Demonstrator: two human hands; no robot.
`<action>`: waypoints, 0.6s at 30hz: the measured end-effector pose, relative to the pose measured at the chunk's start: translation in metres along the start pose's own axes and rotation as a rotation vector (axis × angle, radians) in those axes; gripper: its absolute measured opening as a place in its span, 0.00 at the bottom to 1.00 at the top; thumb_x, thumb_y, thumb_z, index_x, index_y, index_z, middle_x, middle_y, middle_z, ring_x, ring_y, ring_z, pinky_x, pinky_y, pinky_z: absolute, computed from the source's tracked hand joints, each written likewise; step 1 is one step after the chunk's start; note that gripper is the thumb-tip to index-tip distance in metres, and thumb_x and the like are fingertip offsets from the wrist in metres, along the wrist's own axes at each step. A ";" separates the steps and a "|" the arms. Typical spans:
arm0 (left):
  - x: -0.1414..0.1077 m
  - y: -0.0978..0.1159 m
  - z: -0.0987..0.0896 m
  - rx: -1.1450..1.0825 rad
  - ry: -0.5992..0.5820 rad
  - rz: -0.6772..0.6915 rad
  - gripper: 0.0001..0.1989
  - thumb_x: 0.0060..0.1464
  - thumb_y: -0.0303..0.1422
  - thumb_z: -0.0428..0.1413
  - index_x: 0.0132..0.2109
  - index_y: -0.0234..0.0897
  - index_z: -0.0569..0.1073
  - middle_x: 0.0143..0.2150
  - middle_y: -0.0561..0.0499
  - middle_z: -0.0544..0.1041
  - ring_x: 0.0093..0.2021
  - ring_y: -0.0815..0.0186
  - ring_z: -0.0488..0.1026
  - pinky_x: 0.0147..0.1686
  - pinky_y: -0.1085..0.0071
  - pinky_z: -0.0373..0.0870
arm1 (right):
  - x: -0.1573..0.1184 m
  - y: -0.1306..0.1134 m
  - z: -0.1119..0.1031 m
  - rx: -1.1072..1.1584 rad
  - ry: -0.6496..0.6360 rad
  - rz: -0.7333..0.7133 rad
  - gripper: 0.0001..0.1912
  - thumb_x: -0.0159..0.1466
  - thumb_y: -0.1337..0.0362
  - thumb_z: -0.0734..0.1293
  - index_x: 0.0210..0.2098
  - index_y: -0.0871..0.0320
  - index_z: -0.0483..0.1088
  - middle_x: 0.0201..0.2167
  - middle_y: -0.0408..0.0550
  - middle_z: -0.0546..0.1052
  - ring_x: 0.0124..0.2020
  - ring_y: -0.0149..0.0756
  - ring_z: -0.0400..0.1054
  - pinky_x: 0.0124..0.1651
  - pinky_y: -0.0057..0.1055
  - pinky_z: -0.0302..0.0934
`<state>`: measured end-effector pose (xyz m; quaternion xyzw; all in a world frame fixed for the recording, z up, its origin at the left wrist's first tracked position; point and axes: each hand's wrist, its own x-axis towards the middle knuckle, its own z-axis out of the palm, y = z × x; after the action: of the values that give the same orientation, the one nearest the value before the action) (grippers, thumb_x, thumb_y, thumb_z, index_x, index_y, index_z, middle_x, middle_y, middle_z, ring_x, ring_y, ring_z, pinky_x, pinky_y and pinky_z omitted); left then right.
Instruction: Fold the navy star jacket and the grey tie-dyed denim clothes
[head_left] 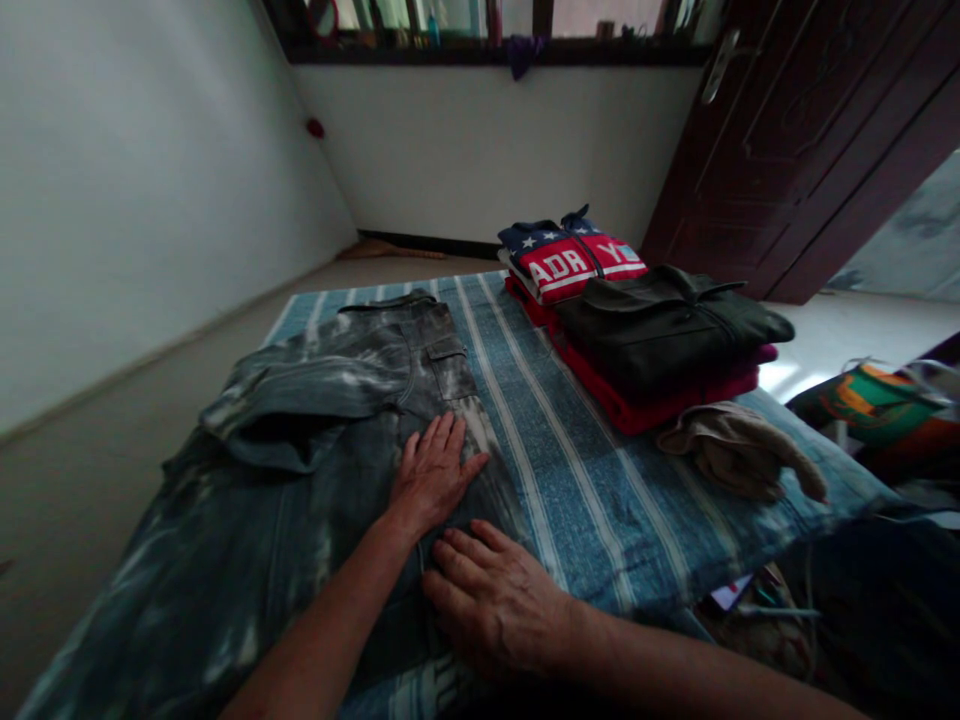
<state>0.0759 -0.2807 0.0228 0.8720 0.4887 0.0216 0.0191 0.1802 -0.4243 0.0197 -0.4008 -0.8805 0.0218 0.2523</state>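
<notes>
A: Look first at the left hand (435,470): palm down, forearm slanting up from lower left, fingers lightly spread and aimed toward the far end.

B: Gripping anything?

A: Nothing, just laid flat on the dark mottled garment (300,510), close to its right edge.

B: Over to the right hand (502,595), then!

A: Set nearer, just short of the left, back upward, forearm in from lower right. Fingers bent, aimed left and away over the garment. Cannot tell whether pinching any fabric.

B: Now to the garment: spread over the left part of the blue striped cloth (585,480), beneath both hands. Pointing which way?

A: Lengthwise from near to far, long axis roughly along the stripes, with a flapped pocket (448,370) toward the far end. And notice the folded-over tube of fabric (307,385) on top, gaping toward the near side.

B: Well right of that, spot a dark folded jacket (660,340) atop red fabric (637,405).
</notes>
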 end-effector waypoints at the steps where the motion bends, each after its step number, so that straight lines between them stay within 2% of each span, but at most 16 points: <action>1: 0.000 0.000 0.000 0.001 0.001 0.000 0.32 0.63 0.47 0.42 0.66 0.31 0.57 0.69 0.40 0.56 0.69 0.55 0.49 0.65 0.51 0.46 | 0.000 0.000 0.000 0.004 -0.001 0.001 0.16 0.69 0.60 0.57 0.51 0.62 0.65 0.53 0.56 0.71 0.57 0.44 0.61 0.61 0.43 0.52; 12: -0.002 0.001 0.000 0.005 0.028 0.013 0.31 0.63 0.46 0.41 0.66 0.31 0.58 0.68 0.39 0.56 0.69 0.55 0.50 0.64 0.51 0.47 | 0.001 0.000 0.001 0.008 -0.024 0.011 0.15 0.69 0.60 0.57 0.50 0.61 0.65 0.53 0.57 0.71 0.57 0.44 0.60 0.60 0.44 0.53; 16: -0.002 0.002 -0.001 0.007 0.027 0.013 0.31 0.63 0.46 0.41 0.66 0.32 0.57 0.68 0.40 0.56 0.69 0.55 0.50 0.64 0.51 0.47 | 0.004 0.000 -0.003 0.068 -0.042 0.030 0.12 0.67 0.61 0.59 0.46 0.60 0.67 0.48 0.54 0.73 0.53 0.42 0.63 0.58 0.42 0.56; 18: -0.001 0.002 -0.001 0.007 0.014 0.010 0.31 0.63 0.46 0.41 0.66 0.31 0.57 0.69 0.40 0.55 0.69 0.55 0.49 0.65 0.51 0.46 | 0.009 0.001 -0.008 0.133 -0.010 0.060 0.09 0.67 0.62 0.59 0.43 0.59 0.67 0.44 0.52 0.75 0.50 0.39 0.66 0.55 0.38 0.59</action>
<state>0.0771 -0.2824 0.0240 0.8744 0.4844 0.0259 0.0123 0.1793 -0.4187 0.0299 -0.4091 -0.8660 0.0897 0.2731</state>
